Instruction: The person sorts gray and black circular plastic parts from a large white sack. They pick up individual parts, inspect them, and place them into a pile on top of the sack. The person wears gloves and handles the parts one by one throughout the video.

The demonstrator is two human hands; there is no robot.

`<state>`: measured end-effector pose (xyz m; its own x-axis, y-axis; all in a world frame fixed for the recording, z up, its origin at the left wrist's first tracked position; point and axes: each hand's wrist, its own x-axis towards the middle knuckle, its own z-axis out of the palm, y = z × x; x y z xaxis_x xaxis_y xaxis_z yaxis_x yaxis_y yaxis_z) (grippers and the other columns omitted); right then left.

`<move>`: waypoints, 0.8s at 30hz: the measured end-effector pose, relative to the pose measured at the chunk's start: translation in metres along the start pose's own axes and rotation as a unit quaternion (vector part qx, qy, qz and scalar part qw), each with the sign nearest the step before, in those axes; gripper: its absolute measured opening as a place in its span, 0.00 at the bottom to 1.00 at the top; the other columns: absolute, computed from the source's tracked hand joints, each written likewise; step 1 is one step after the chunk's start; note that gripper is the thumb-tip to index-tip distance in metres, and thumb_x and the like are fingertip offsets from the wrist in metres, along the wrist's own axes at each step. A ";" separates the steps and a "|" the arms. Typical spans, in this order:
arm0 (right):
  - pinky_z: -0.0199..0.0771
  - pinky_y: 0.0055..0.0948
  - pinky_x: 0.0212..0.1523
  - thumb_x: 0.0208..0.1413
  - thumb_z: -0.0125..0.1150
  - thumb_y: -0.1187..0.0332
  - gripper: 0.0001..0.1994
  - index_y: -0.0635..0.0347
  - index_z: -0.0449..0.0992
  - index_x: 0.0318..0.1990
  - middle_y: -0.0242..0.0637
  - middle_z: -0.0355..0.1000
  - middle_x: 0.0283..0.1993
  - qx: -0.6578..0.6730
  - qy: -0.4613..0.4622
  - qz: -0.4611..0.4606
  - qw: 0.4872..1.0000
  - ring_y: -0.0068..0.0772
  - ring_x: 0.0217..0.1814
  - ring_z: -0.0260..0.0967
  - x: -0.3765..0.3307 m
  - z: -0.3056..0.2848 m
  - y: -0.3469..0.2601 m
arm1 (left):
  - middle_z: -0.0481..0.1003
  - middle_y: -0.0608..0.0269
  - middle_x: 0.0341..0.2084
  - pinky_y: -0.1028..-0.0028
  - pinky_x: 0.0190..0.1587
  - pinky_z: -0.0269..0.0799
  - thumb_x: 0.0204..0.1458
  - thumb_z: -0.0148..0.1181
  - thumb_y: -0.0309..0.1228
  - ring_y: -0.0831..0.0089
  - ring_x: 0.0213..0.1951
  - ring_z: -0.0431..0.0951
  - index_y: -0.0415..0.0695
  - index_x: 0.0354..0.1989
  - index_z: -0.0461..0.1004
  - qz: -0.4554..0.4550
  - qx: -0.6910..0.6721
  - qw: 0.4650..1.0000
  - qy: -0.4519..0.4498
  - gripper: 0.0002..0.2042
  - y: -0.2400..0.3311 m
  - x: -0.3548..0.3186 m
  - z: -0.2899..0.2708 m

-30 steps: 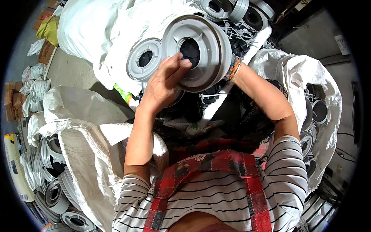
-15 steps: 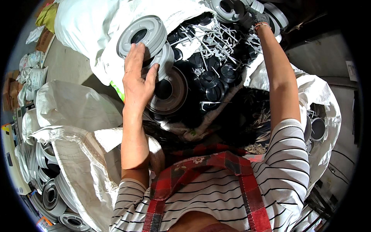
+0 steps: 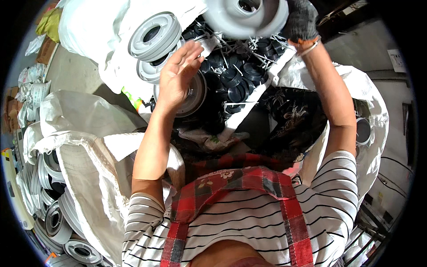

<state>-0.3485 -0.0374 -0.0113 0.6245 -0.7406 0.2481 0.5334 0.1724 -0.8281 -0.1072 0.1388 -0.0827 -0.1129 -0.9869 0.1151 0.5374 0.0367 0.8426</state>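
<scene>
My right hand (image 3: 303,21), in a dark knit glove with an orange cuff, grips the right rim of a large grey plastic reel (image 3: 222,20). The reel is raised at the top of the view and smeared by motion; its upper part is cut off. My left hand (image 3: 180,73) is bare and held in the air with its fingers stretched, touching nothing that I can see. Just beyond it stand stacked grey reels (image 3: 153,38). A brownish-grey reel (image 3: 194,95) lies partly hidden behind the left wrist.
Black round caps (image 3: 238,91) and thin white plastic sticks lie heaped in front of me. White woven sacks stand around: one on the left (image 3: 84,115), one on the right (image 3: 378,115). More grey reels (image 3: 82,251) fill the lower left.
My right hand has lifted a large grey reel from the far right and brought it toward the middle. The left hand has come off the stacked reels and moved right.
</scene>
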 end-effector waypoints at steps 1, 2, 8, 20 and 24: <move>0.69 0.31 0.52 0.56 0.52 0.61 0.17 0.61 0.70 0.49 0.41 0.72 0.45 0.111 -0.070 0.058 0.990 0.37 0.46 0.71 -0.011 0.002 0.006 | 0.70 0.51 0.50 0.66 0.60 0.58 0.57 0.51 0.37 0.65 0.54 0.68 0.34 0.53 0.64 0.008 -0.187 0.974 -0.128 0.21 -0.002 0.010 0.000; 0.67 0.31 0.56 0.59 0.49 0.62 0.16 0.61 0.70 0.50 0.40 0.72 0.47 0.219 -0.141 0.116 0.958 0.37 0.48 0.70 -0.023 0.006 0.012 | 0.67 0.50 0.52 0.64 0.62 0.53 0.56 0.50 0.43 0.64 0.57 0.65 0.35 0.56 0.62 0.005 -0.162 0.984 -0.075 0.26 -0.003 0.001 0.005; 0.73 0.35 0.44 0.50 0.56 0.56 0.22 0.64 0.72 0.47 0.43 0.74 0.43 -0.831 -0.145 0.116 0.524 0.42 0.45 0.72 -0.028 0.008 0.085 | 0.70 0.49 0.47 0.61 0.58 0.61 0.50 0.57 0.42 0.57 0.51 0.70 0.33 0.52 0.63 -0.027 -0.133 0.985 0.105 0.28 0.022 -0.023 0.011; 0.68 0.40 0.47 0.51 0.56 0.58 0.12 0.59 0.75 0.31 0.45 0.71 0.42 -0.713 0.013 -0.083 0.696 0.46 0.47 0.66 -0.052 0.041 0.093 | 0.75 0.57 0.35 0.69 0.41 0.71 0.48 0.62 0.36 0.71 0.38 0.75 0.36 0.45 0.69 -0.078 0.039 0.977 0.193 0.20 0.019 -0.021 0.017; 0.67 0.36 0.53 0.46 0.63 0.57 0.12 0.56 0.76 0.29 0.44 0.71 0.48 -0.599 -0.079 -0.097 0.791 0.41 0.53 0.66 -0.056 0.068 0.086 | 0.74 0.57 0.39 0.71 0.45 0.69 0.53 0.54 0.35 0.70 0.39 0.74 0.35 0.48 0.67 -0.086 -0.013 0.986 0.145 0.18 0.020 -0.017 0.027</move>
<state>-0.2985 0.0628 -0.0621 0.7113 -0.5702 0.4109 -0.2361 -0.7445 -0.6244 -0.1169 0.1606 -0.0539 0.0373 -0.9818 -0.1862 0.5535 -0.1348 0.8219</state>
